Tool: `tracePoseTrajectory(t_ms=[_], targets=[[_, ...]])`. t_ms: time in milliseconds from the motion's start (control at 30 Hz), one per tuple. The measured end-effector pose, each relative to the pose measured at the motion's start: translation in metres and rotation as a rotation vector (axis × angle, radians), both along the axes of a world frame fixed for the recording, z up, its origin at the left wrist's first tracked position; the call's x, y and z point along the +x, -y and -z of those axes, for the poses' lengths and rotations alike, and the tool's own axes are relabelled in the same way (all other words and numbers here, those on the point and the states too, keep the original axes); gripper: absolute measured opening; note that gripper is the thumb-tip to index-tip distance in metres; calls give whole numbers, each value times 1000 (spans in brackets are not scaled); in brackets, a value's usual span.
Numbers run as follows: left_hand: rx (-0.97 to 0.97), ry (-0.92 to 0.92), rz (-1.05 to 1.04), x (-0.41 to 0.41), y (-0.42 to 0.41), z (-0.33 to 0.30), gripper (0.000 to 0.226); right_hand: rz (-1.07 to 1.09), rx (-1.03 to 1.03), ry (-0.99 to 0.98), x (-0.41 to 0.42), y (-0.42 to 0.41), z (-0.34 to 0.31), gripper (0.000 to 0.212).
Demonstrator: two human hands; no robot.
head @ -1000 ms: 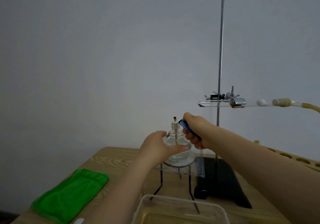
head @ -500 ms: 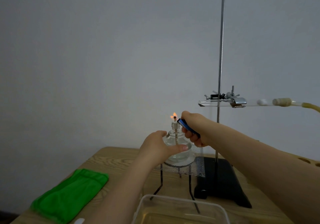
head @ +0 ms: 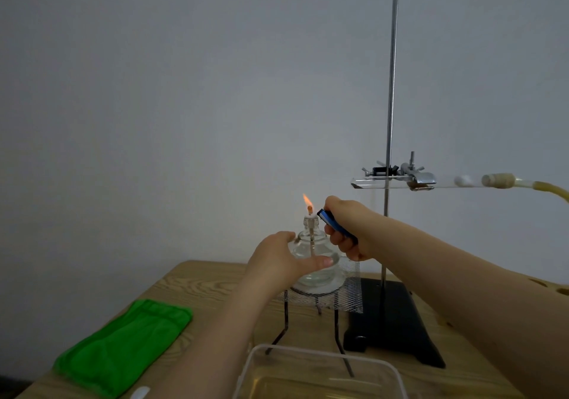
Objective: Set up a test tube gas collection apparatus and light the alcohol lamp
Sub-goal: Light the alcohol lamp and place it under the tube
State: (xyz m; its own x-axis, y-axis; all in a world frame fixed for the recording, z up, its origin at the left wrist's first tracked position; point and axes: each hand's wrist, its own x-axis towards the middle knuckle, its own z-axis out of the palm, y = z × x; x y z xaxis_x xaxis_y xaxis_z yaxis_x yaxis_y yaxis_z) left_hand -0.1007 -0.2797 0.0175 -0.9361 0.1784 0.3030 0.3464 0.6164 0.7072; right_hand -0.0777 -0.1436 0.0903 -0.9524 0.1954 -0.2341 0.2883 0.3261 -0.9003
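A glass alcohol lamp (head: 311,241) stands on wire mesh (head: 348,301) over a tripod, and an orange flame (head: 308,201) burns at its wick. My left hand (head: 278,260) wraps the lamp's body from the left. My right hand (head: 348,229) grips a blue lighter (head: 334,224) just right of the wick, its tip close to the flame. A test tube (head: 378,183) lies level in the clamp (head: 418,177) of the retort stand (head: 391,90), with a stopper (head: 495,180) and yellowish hose (head: 551,190) at its right end.
A green cloth (head: 126,346) lies at the table's left. A clear plastic tub (head: 317,374) sits at the near edge. The stand's black base (head: 397,321) is right of the tripod. A wooden rack with holes (head: 554,287) peeks in at the right.
The wick was unlit a second ago; a flame appeared at it and now burns taller. Both hands have stayed about where they were.
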Motion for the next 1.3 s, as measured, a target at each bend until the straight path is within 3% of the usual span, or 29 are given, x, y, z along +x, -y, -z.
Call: tracePoseTrajectory(t_ms=[600, 833, 1000, 1133, 1300], targets=[[-3, 3, -9, 6, -2, -2, 105, -1, -208, 41, 0, -14, 13, 44], [13, -38, 15, 10, -3, -2, 85, 37, -269, 53, 5, -32, 27, 46], [-33, -20, -7, 12, -3, 2, 108, 77, -293, 72, 10, -54, 39, 49], [-30, -26, 6, 18, 0, 6, 80, 139, -284, 4, 14, -69, 54, 34], [-19, 68, 55, 18, 8, 14, 79, 160, -117, -19, 13, -88, 78, 16]])
